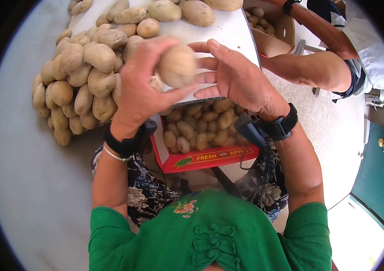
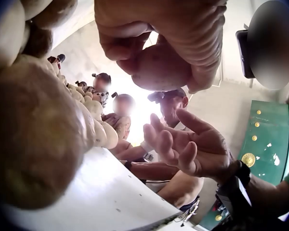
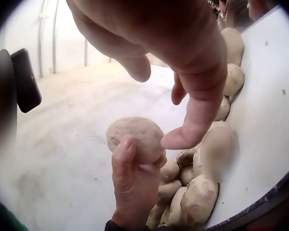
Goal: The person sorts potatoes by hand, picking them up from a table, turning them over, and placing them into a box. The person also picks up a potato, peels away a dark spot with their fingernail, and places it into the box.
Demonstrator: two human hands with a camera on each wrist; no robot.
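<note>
My left hand (image 1: 144, 81) grips a potato (image 1: 177, 66) between thumb and fingers, above the near edge of the white table. In the right wrist view the thumb of that left hand (image 3: 130, 187) lies across the held potato (image 3: 136, 139). Close to the potato's right side is my right hand (image 1: 241, 79), its fingers spread and loosely bent, holding nothing. The left wrist view shows the right hand (image 2: 192, 149) palm up with fingers apart, below the gripped potato (image 2: 161, 70).
A large heap of potatoes (image 1: 83, 77) covers the table's left part, with more along its far side. Below my hands stands a red box (image 1: 192, 160) of potatoes. Another person's arm (image 1: 309, 72) reaches in at the right, near a cardboard box (image 1: 273, 44).
</note>
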